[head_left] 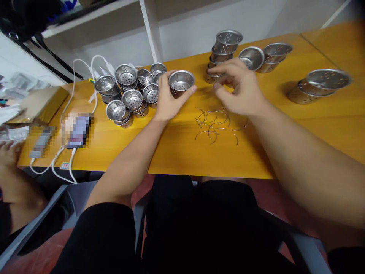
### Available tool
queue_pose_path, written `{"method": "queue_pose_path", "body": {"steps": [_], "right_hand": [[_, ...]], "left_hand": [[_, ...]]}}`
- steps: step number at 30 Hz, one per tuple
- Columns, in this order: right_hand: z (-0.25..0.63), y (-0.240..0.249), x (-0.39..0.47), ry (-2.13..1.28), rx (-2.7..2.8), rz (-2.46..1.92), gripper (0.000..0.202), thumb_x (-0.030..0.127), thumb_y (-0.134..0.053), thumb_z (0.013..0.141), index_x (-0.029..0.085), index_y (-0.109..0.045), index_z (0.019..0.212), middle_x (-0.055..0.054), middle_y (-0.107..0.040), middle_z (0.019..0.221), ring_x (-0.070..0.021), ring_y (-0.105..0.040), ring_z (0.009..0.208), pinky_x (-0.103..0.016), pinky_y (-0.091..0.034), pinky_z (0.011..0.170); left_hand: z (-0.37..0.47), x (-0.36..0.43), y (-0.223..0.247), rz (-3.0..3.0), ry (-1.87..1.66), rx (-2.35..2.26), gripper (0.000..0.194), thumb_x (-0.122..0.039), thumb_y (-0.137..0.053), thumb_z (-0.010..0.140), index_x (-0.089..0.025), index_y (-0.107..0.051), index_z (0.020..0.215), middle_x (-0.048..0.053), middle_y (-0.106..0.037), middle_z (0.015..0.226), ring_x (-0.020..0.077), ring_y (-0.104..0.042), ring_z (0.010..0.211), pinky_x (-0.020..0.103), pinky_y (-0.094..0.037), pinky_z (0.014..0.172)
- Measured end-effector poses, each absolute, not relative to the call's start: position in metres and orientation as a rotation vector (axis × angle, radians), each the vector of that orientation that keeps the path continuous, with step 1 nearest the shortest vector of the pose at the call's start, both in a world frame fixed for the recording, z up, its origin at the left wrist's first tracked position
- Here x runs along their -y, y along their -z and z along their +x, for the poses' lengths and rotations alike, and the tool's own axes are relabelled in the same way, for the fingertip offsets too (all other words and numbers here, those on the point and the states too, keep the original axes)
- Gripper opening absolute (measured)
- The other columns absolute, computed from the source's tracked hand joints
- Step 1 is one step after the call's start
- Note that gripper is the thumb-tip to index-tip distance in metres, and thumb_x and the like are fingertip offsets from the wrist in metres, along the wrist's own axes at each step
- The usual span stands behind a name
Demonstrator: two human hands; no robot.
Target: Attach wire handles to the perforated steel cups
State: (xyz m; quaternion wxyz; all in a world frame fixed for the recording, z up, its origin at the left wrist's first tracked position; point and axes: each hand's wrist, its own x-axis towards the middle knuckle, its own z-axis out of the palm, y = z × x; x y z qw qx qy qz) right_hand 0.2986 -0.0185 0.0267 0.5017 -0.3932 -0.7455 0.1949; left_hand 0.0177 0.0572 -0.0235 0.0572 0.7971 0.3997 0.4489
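My left hand (168, 99) grips a perforated metal cup (181, 82) by its side, its open top facing up. To the right, my right hand (235, 86) hovers over the table with thumb and fingers apart and nothing visible between them. Behind its fingers stands a stack of metal cups (227, 42). Several thin curved wires (212, 123) lie loosely on the table below my hands. Left of the held cup is a group of stacked perforated cups (132, 99).
More cups stand at the right (251, 58), with a tilted stack (325, 80) farther right. Two phones (80, 131) with white cables lie on the left of the wooden table (171, 152), near a cardboard box (42, 102). Another person's arm (18, 186) is at the left edge.
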Motion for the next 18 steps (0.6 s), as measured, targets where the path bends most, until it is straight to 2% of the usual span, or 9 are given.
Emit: {"method": "queue_pose_path", "body": {"steps": [3,7,10,12,14,16,18], "right_hand": [[0.3,-0.024,0.015,-0.411,1.812,-0.966,0.04,0.069,-0.085,0.104,0.046,-0.086,0.136,-0.009,-0.079,0.151,-0.0401,-0.079,0.117,-0.067,-0.066,0.107],[0.297,-0.021,0.013,-0.358,1.857,-0.997,0.045,0.076,-0.082,0.103,0.04,-0.086,0.128,-0.01,-0.084,0.134,-0.0383,-0.078,0.11,-0.068,-0.066,0.106],[0.294,-0.024,0.017,-0.441,1.854,-1.042,0.038,0.076,-0.084,0.1,0.047,-0.086,0.125,-0.005,-0.087,0.131,-0.0372,-0.077,0.108,-0.069,-0.064,0.111],[0.293,-0.027,0.019,-0.489,1.855,-1.062,0.033,0.075,-0.086,0.098,0.054,-0.086,0.123,-0.001,-0.089,0.125,-0.0389,-0.076,0.111,-0.07,-0.063,0.114],[0.294,-0.029,0.021,-0.508,1.864,-1.073,0.029,0.072,-0.087,0.097,0.056,-0.087,0.122,0.001,-0.09,0.121,-0.0401,-0.076,0.113,-0.07,-0.063,0.115],[0.295,-0.029,0.021,-0.503,1.88,-1.066,0.026,0.069,-0.087,0.099,0.053,-0.088,0.12,0.001,-0.091,0.123,-0.0397,-0.078,0.113,-0.068,-0.065,0.114],[0.295,-0.028,0.02,-0.484,1.9,-1.041,0.025,0.065,-0.086,0.101,0.048,-0.089,0.118,0.0,-0.091,0.124,-0.0391,-0.08,0.11,-0.066,-0.068,0.109]], "left_hand": [[0.006,-0.07,0.023,2.24,-1.471,-1.357,0.104,-0.102,-0.075,0.094,-0.037,-0.05,0.171,0.017,-0.059,0.167,0.0409,-0.055,0.171,0.062,-0.042,0.15],[0.007,-0.072,0.025,2.209,-1.423,-1.351,0.109,-0.105,-0.073,0.092,-0.035,-0.048,0.172,0.018,-0.059,0.17,0.0404,-0.056,0.171,0.059,-0.044,0.149],[0.011,-0.066,0.02,2.268,-1.359,-1.291,0.108,-0.104,-0.072,0.093,-0.033,-0.049,0.172,0.019,-0.06,0.174,0.0408,-0.056,0.171,0.06,-0.042,0.15],[0.012,-0.062,0.011,2.317,-1.268,-1.295,0.101,-0.101,-0.075,0.093,-0.036,-0.057,0.168,0.017,-0.064,0.172,0.0439,-0.054,0.172,0.068,-0.03,0.155],[0.01,-0.061,0.001,2.345,-1.184,-1.341,0.086,-0.098,-0.08,0.092,-0.041,-0.07,0.156,0.013,-0.07,0.168,0.0477,-0.054,0.171,0.075,-0.013,0.158],[0.007,-0.061,-0.005,2.343,-1.15,-1.385,0.068,-0.092,-0.086,0.09,-0.045,-0.081,0.138,0.008,-0.074,0.165,0.0501,-0.053,0.169,0.079,0.002,0.159],[0.004,-0.062,-0.006,2.333,-1.157,-1.393,0.053,-0.085,-0.089,0.091,-0.045,-0.085,0.125,0.006,-0.078,0.161,0.0508,-0.051,0.168,0.08,0.009,0.157]]}}
